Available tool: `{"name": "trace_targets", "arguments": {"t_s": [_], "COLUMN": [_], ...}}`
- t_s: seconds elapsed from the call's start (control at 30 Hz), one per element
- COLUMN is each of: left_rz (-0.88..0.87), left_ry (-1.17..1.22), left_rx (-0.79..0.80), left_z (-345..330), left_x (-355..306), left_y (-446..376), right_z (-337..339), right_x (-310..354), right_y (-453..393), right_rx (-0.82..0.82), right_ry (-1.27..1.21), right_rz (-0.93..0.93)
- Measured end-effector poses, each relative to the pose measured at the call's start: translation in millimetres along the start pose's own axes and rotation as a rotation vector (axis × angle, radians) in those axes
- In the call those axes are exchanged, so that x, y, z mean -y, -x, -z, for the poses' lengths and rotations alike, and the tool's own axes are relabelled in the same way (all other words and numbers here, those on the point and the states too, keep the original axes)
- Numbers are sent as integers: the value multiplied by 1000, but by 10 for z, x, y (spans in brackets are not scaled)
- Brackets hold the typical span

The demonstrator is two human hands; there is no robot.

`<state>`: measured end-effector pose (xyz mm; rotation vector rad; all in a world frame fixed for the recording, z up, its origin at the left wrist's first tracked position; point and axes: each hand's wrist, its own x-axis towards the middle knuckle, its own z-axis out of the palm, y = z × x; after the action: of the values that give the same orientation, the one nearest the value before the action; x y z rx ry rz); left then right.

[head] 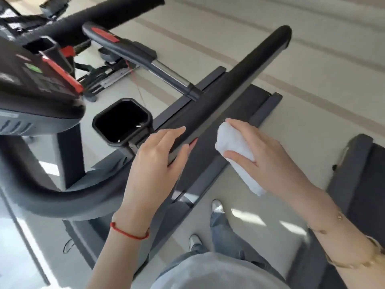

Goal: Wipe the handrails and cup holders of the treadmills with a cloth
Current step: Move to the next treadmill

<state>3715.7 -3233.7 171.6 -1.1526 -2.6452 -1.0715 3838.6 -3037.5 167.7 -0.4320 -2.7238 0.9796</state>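
1. Your left hand (155, 157) grips the near end of the padded handrail (229, 86), fingers over the top and thumb underneath.
2. Your right hand (264, 155) clasps the folded white cloth (234, 151), which hangs just right of the rail and looks clear of it, though motion blur makes that hard to confirm.
3. You seem to be between strokes on this handrail.
4. Next, lay the cloth on the rail and wipe along it; the cup holder (123, 122) sits just left of your left hand.

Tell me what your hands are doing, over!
Left hand gripping handrail. Right hand holding cloth beside the rail. Nothing in the way.
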Motion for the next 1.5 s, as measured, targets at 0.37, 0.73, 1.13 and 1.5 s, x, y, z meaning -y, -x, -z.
{"name": "trace_targets", "arguments": {"t_s": [0.37,0.73,1.13,1.5], "left_rz": [-319,-742,-1131,-1436], "left_ry": [134,288,431,625], "left_rx": [347,646,909,964], "left_z": [-956,-2186,-3219,-4240], "left_x": [-729,-1955,-3521,-5105], "left_y": [-368,-868,-857,-1060], "right_z": [321,858,1455,2522], "right_x": [-643,-1146,-1441,-2061], "right_y": [1008,1674,2362,2801], "right_rx": [-224,-499,-900,-1265], "right_ry": [39,54,169,612], "right_rz": [-440,-787,-1098,-1373]}}
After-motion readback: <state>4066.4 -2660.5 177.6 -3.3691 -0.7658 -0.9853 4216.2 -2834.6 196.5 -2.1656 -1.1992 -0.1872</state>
